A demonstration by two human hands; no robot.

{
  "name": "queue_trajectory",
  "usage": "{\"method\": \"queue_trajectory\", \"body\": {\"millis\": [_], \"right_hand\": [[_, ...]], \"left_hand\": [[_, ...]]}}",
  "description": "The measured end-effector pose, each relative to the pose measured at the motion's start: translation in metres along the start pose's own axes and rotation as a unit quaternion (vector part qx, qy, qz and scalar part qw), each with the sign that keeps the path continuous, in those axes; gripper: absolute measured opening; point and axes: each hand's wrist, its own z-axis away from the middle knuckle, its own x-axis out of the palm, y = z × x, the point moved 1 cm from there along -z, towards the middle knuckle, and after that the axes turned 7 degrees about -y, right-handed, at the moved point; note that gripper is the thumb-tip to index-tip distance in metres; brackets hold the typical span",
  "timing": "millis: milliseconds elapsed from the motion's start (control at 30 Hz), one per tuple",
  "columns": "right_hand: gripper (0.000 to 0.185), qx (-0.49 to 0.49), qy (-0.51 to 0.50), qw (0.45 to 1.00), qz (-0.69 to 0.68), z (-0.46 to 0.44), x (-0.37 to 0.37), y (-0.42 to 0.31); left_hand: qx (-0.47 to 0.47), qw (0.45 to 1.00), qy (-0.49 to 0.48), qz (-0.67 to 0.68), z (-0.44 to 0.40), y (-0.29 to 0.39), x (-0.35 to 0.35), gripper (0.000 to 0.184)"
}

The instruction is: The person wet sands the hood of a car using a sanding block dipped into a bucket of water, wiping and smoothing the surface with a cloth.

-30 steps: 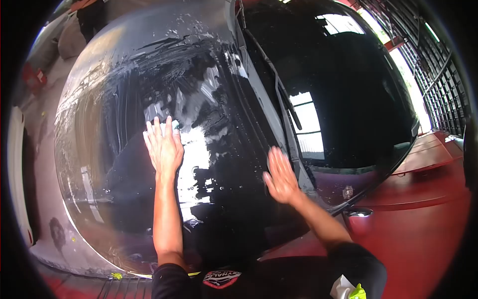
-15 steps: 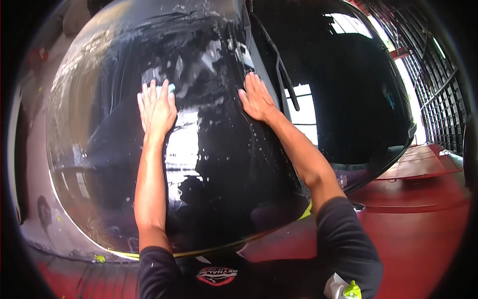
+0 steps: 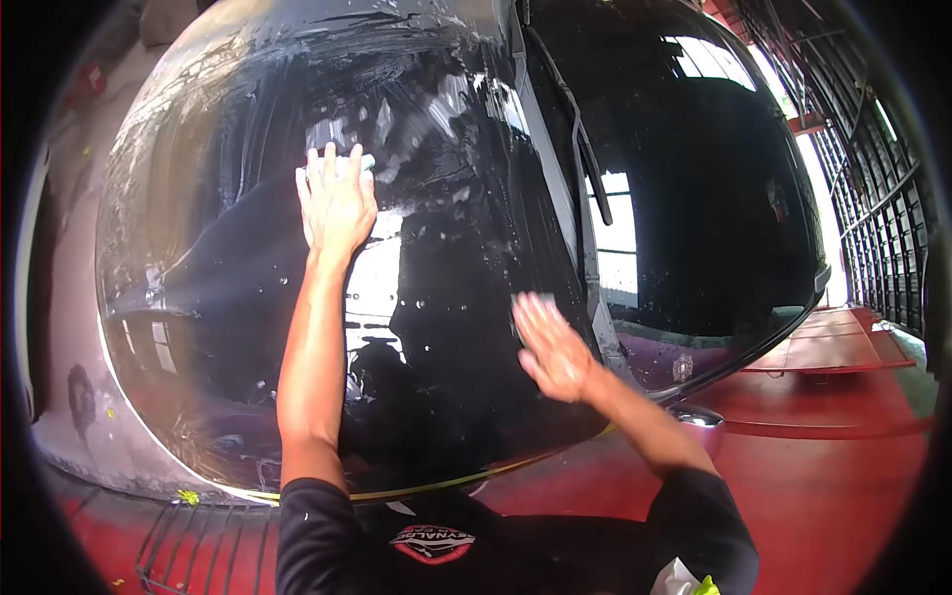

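My left hand (image 3: 337, 203) lies with fingers spread on the dark, wet-streaked car hood (image 3: 456, 347). A small pale, bluish thing, perhaps a cloth or pad (image 3: 368, 162), shows beneath its fingers, pressed against the hood; most of it is hidden. My right hand (image 3: 553, 347) is flat and slightly blurred over the hood's right part, near the base of the windshield. Its fingers are stretched out and nothing shows in it. I cannot tell whether its palm touches the surface.
Right of the hood are a wiper (image 3: 575, 124) and the dark windshield (image 3: 709, 208). Yellow tape (image 3: 426, 487) runs along the hood's near edge. A floor grate (image 3: 203, 545) lies at the lower left, and a metal shutter (image 3: 888, 198) stands at the far right.
My right hand moved up along the hood beside the windshield, then came back down toward me. My left hand stays at nearly the same spot on the hood, while the camera view has shifted.
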Motion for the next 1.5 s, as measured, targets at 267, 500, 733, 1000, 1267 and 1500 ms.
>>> {"method": "queue_trajectory", "body": {"millis": [267,500,733,1000,1267,1500], "right_hand": [[0.063,-0.031,0.018,0.999,-0.019,-0.074,-0.023,-0.017],[0.063,-0.007,0.015,0.999,-0.028,-0.083,-0.023,-0.023],[0.066,-0.001,0.002,0.999,-0.050,-0.055,-0.015,-0.030],[0.077,0.114,0.009,0.993,-0.030,0.008,0.010,-0.031],[0.071,0.159,0.158,0.971,0.082,-0.351,-0.119,0.173],[0.069,0.104,0.063,0.992,0.030,-0.077,-0.029,0.038]], "left_hand": [[0.023,0.999,0.038,0.010,0.001,-0.003,0.005,0.051],[0.003,1.000,0.012,0.017,0.000,0.001,-0.001,0.051],[0.000,1.000,0.025,0.018,-0.001,0.002,0.000,0.051],[0.000,0.999,0.017,0.037,0.002,0.003,0.000,0.054],[0.008,0.998,0.058,0.036,-0.001,0.002,0.001,0.052],[0.014,0.998,0.047,0.046,0.001,0.000,-0.002,0.052]]}}
